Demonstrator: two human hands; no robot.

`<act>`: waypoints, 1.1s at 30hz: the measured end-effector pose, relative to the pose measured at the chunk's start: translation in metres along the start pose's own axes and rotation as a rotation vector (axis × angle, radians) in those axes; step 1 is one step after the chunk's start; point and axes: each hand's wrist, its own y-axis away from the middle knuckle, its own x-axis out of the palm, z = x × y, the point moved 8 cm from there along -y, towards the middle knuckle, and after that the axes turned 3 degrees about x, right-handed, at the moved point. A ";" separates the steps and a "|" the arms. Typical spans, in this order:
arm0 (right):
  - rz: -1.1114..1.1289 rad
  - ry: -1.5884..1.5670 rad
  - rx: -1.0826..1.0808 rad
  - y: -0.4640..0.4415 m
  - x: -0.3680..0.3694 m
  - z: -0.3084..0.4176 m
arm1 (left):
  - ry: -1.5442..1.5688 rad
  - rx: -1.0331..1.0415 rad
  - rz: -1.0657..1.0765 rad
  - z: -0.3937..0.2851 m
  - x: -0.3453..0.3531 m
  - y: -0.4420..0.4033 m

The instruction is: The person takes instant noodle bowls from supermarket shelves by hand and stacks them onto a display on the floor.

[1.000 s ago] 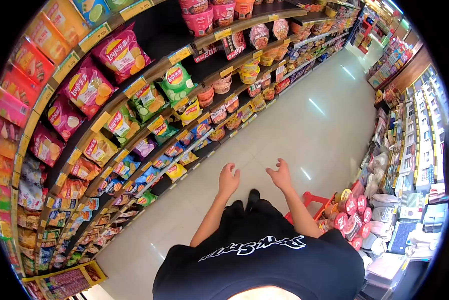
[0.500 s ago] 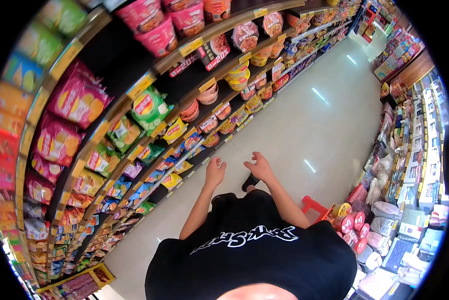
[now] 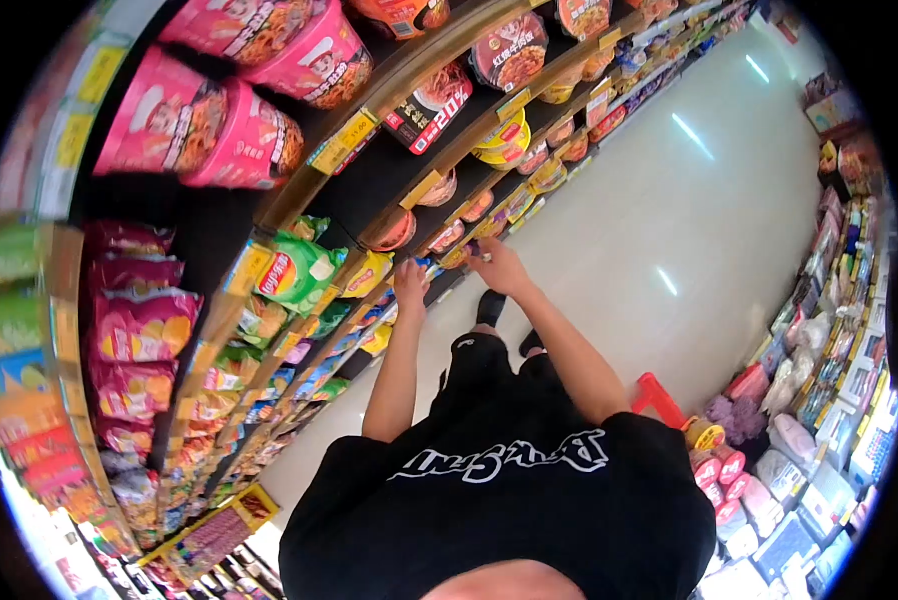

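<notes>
My left hand (image 3: pixel 410 282) is raised in front of the lower shelves, near a yellow chip bag (image 3: pixel 367 274), its fingers apart and nothing visible in it. To its right my right hand (image 3: pixel 496 266) hovers before the shelf edge, fingers spread, also holding nothing that shows. A green chip bag (image 3: pixel 296 272) stands on the shelf left of my hands. Pink noodle tubs (image 3: pixel 164 115) are stacked on the upper shelf. Beyond my hands sit yellow noodle bowls (image 3: pixel 505 140) and a red bowl (image 3: pixel 510 50).
Pale floor (image 3: pixel 659 200) runs along the shelves. A red plastic stool or basket (image 3: pixel 657 400) stands at the right, beside red-lidded tubs (image 3: pixel 719 468) and packed goods. A yellow-edged display (image 3: pixel 214 535) is at the lower left.
Both hands have moved closer to the shelves. The view has shifted so that the pink tubs look larger and nearer, and my feet have stepped.
</notes>
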 end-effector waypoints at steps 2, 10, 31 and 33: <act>-0.014 0.091 0.001 -0.030 0.026 0.001 | 0.120 -0.004 -0.159 -0.016 -0.004 -0.018; 0.025 -0.097 0.184 -0.121 0.138 0.024 | 0.338 -0.021 0.025 -0.021 -0.010 -0.105; -0.108 -0.351 0.279 -0.026 0.093 -0.045 | 0.196 -0.500 0.387 0.034 -0.018 0.007; -0.159 -0.323 0.344 0.007 0.070 -0.062 | 0.175 -0.415 0.428 0.028 -0.012 0.010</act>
